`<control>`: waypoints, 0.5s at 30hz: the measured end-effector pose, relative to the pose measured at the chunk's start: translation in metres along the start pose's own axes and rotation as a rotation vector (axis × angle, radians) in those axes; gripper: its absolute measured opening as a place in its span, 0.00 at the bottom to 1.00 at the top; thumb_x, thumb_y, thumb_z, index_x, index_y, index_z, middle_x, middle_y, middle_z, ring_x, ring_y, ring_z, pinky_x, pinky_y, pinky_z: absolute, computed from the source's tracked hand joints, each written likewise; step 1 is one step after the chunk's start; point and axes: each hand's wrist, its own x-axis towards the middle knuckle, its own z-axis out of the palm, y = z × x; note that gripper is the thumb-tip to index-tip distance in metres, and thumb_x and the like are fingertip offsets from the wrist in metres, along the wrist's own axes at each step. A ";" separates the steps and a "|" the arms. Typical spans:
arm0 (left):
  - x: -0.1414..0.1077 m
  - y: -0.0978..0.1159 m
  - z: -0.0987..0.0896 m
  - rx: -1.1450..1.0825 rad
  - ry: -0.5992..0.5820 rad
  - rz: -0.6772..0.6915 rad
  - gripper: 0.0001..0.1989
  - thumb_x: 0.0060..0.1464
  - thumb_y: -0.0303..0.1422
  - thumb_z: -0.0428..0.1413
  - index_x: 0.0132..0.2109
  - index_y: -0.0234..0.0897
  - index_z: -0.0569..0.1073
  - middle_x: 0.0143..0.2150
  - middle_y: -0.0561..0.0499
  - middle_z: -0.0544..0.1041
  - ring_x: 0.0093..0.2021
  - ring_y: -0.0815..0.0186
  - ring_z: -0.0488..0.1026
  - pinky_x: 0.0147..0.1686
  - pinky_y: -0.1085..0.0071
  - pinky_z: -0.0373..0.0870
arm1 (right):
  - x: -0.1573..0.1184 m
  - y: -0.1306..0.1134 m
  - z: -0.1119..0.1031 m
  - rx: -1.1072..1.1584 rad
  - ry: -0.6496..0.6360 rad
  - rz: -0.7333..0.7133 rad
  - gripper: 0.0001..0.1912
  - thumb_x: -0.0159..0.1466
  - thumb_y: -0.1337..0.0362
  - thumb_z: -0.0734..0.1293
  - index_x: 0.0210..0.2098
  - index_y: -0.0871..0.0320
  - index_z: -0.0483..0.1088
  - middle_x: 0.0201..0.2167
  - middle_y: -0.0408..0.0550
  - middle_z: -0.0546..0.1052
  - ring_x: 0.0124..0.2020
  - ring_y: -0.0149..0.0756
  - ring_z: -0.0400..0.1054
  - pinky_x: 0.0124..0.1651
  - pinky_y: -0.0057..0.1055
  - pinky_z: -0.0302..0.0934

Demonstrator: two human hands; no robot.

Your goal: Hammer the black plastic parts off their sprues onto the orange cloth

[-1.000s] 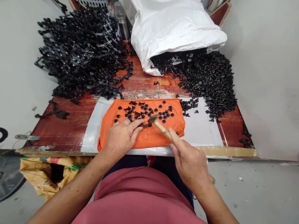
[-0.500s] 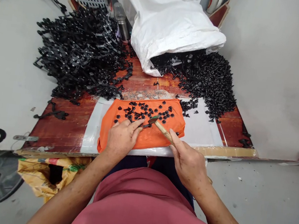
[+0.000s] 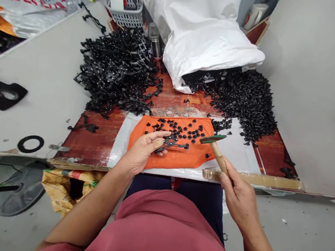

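My left hand (image 3: 144, 149) pinches a branched black plastic piece (image 3: 171, 143) just above the orange cloth (image 3: 166, 160). The wooden handle of a small hammer (image 3: 219, 158) is gripped in my right hand (image 3: 237, 191). The hammer's head, dark with green on it, is raised near the cloth's right edge, apart from the black piece. Several small round black parts (image 3: 194, 136) lie scattered on the cloth. A white sheet (image 3: 237, 150) lies under the cloth on the reddish wooden board (image 3: 97, 149).
Behind on the left is a big heap of branched black pieces (image 3: 116, 70). A white sack (image 3: 209, 33) lies with its mouth by a pile of small black parts (image 3: 249, 103). Beyond stand a grey basket (image 3: 126, 16), a steel flask (image 3: 156, 44) and a mug (image 3: 256, 16).
My left hand has lifted the black piece off the cloth. My right hand has drawn the hammer away to the right. The view has shifted, showing more on the left.
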 end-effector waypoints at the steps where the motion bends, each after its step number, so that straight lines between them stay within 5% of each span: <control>1: 0.000 0.000 0.001 -0.055 -0.011 -0.029 0.26 0.50 0.39 0.69 0.55 0.35 0.78 0.38 0.49 0.81 0.29 0.70 0.77 0.31 0.75 0.73 | -0.001 0.004 -0.004 -0.042 0.023 0.021 0.26 0.75 0.56 0.59 0.70 0.48 0.63 0.62 0.45 0.76 0.56 0.43 0.76 0.53 0.34 0.71; 9: -0.004 -0.004 0.009 -0.198 -0.028 -0.150 0.24 0.49 0.33 0.69 0.53 0.33 0.78 0.32 0.49 0.81 0.24 0.70 0.76 0.24 0.77 0.72 | 0.020 0.030 -0.034 -0.663 0.191 0.078 0.23 0.73 0.57 0.59 0.65 0.54 0.70 0.44 0.54 0.80 0.37 0.45 0.74 0.29 0.35 0.56; 15: -0.015 -0.003 0.011 -0.087 0.062 -0.087 0.23 0.43 0.38 0.72 0.47 0.35 0.81 0.27 0.52 0.77 0.24 0.71 0.73 0.24 0.78 0.70 | 0.054 0.041 -0.032 -0.816 0.158 -0.014 0.19 0.71 0.62 0.62 0.58 0.60 0.74 0.40 0.59 0.77 0.42 0.49 0.65 0.39 0.39 0.54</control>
